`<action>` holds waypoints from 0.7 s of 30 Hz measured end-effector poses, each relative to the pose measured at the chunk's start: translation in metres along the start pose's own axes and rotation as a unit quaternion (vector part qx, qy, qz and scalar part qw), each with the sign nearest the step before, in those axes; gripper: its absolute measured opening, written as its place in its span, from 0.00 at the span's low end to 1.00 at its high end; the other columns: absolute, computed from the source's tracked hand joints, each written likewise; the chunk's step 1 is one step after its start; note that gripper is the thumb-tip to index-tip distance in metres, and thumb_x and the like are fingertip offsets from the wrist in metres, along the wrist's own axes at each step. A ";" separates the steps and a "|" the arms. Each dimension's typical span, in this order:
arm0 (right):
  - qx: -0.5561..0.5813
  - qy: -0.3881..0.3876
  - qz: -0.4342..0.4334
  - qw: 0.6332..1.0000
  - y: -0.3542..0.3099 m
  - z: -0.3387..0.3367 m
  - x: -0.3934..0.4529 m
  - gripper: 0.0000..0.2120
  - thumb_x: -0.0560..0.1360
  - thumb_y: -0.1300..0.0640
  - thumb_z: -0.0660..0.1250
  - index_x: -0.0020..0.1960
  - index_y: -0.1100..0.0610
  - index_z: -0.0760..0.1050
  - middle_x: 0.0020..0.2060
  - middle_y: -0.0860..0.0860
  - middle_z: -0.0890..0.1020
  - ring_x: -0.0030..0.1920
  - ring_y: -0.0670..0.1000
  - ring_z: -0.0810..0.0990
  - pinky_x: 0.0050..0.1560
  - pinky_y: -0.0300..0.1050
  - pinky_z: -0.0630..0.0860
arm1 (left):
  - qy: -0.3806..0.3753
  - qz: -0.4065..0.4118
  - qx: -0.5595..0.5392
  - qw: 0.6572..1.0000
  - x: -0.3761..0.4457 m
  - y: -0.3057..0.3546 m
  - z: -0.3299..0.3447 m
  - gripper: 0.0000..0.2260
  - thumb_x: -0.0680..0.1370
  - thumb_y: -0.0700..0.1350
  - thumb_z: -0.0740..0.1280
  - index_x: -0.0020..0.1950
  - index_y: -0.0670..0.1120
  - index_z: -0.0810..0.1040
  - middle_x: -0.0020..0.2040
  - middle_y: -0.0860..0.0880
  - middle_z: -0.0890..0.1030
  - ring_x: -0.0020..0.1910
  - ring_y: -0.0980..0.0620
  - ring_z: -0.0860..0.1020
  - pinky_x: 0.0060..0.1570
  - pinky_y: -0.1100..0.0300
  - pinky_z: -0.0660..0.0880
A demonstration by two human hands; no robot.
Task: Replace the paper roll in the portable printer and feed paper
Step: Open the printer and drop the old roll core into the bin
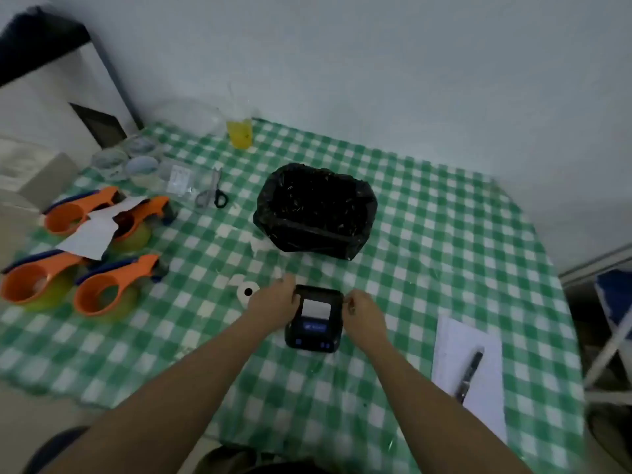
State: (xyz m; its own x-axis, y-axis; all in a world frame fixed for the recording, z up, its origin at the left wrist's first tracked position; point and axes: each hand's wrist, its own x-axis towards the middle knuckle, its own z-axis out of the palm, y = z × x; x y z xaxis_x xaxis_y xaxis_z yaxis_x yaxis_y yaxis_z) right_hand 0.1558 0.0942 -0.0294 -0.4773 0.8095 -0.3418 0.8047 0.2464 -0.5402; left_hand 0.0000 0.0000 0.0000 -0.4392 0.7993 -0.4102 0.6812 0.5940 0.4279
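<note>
Hands meet at the far end of a small black portable printer [314, 318], one on each flank. The left hand [273, 297] curls its fingers against the printer's left top corner, gripping the casing there. The right hand [363, 311] sits at the right top corner with fingers bent inward, touching or almost touching the edge; whether it pinches the cover or a latch is too small to tell.

White paper [316, 307] shows in the upper half of the printer, above a lit blue display and a row of small buttons. Whether the cover is up or shut over that paper I cannot tell, since the view is blurred.

Just left of the left hand, a white paper roll [247, 292] with a dark core lies on the table [427, 234], which wears a green and white checked cloth. I cannot say whether it is the spent roll or the fresh one.

Judging by the white already in the bay, a roll seems seated, and what remains is probably closing the cover and feeding a strip out, unless this is the opening step.

Farther out stand a bin lined with a black bag [316, 210], scissors [213, 191], four orange tape dispensers [106, 289] at the left, a cup of yellow liquid [240, 133], and a pen [470, 374] on white sheets at the right.
</note>
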 end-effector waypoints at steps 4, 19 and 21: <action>0.080 -0.020 0.075 0.994 0.007 0.002 0.004 0.06 0.76 0.58 0.63 0.49 0.60 0.74 0.42 0.54 0.78 0.41 0.53 0.76 0.41 0.45 0.71 | -0.009 -0.042 -0.023 0.999 -0.003 -0.006 0.012 0.14 0.78 0.47 0.59 0.58 0.38 0.68 0.56 0.36 0.76 0.53 0.37 0.76 0.52 0.44 0.75; 0.159 -0.118 0.183 0.963 0.010 -0.016 0.034 0.19 0.68 0.68 0.71 0.22 0.58 0.68 0.19 0.54 0.73 0.25 0.51 0.75 0.36 0.46 0.77 | -0.060 -0.088 -0.116 0.988 -0.006 -0.024 0.035 0.13 0.78 0.45 0.59 0.58 0.38 0.68 0.41 0.43 0.74 0.39 0.46 0.73 0.40 0.56 0.68; 0.161 -0.123 0.179 0.963 0.008 -0.016 0.034 0.17 0.68 0.69 0.70 0.26 0.59 0.68 0.23 0.56 0.74 0.24 0.51 0.76 0.32 0.43 0.78 | -0.058 -0.089 -0.118 0.987 -0.007 -0.027 0.035 0.13 0.78 0.45 0.59 0.58 0.39 0.68 0.42 0.43 0.74 0.39 0.46 0.73 0.40 0.55 0.69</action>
State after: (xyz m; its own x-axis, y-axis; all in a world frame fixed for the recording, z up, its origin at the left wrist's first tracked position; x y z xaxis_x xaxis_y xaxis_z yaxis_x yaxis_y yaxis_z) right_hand 0.1520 0.1321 -0.0334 -0.2900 0.6519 -0.7007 0.8014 -0.2348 -0.5502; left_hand 0.0049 -0.0245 -0.0367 -0.4598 0.6730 -0.5793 0.4376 0.7394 0.5116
